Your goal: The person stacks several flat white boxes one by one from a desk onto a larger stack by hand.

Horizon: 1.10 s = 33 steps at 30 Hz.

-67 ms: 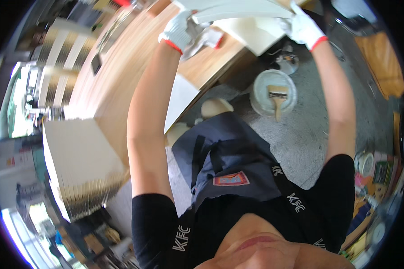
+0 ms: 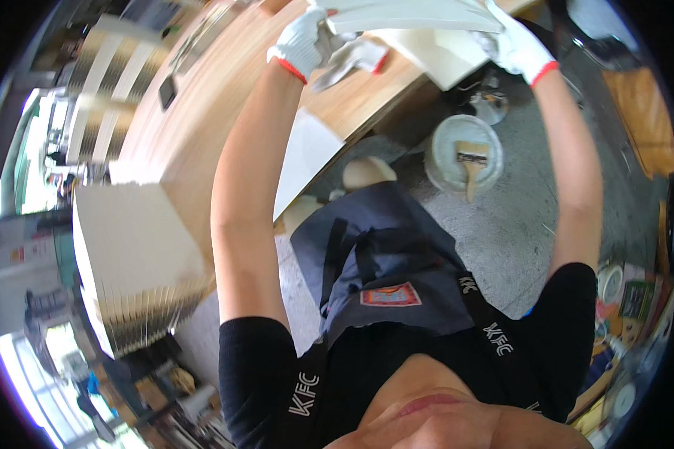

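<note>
Change vs 0.1 s ago: tiny from where I stand. Hands, panel and bucket all sit slightly farther right in the head view; looks mostly like the head turning. Both hands were on the panel then, and are now.
Clock: apron (image 2: 382,258) is the hub, 12 is straight ahead of the wearer.
White panel (image 2: 419,15): at 12, over the table (image 2: 217,127), far part cut off by the view edge.
Left hand (image 2: 299,43): at 11, white knit glove, grip closed on the panel's near left corner.
Right hand (image 2: 517,46): at 1, same glove, grip closed on the panel's right end. Fingers partly hidden.
Bucket (image 2: 438,142): between 1 and 2, on the floor (image 2: 502,232), whitish inside; can't tell what with.
Brush (image 2: 472,161): in the bucket mouth, bristles toward 12, handle over the rim toward 6.
Jug (image 2: 490,107): just beyond the bucket, pale and translucent; contents unclear to me.
Loose glove (image 2: 361,54): on the table at 12, red cuff, near the left hand.
Panel stack (image 2: 131,232): at 9, white, many layers.
Phone (image 2: 168,92): on the table at 10, dark.
</note>
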Each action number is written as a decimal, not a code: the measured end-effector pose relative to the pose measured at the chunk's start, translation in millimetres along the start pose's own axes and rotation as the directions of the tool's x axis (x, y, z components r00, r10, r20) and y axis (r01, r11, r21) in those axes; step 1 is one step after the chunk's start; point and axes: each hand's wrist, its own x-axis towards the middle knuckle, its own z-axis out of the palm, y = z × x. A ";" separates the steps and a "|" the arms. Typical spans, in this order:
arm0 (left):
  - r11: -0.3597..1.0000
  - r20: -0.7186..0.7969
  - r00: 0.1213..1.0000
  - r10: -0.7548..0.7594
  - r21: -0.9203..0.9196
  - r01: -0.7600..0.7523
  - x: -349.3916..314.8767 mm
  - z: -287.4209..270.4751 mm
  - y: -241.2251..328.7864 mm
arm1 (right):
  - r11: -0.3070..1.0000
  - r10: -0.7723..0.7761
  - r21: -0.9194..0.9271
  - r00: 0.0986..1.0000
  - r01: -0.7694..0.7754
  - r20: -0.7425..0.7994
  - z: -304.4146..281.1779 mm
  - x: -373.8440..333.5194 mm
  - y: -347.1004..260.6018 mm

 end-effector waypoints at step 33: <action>0.158 -0.442 0.560 0.701 0.862 0.482 -371.0 -84.9 -105.9 | -0.413 -0.253 -0.720 0.689 0.558 0.679 278.0 -45.6 201.0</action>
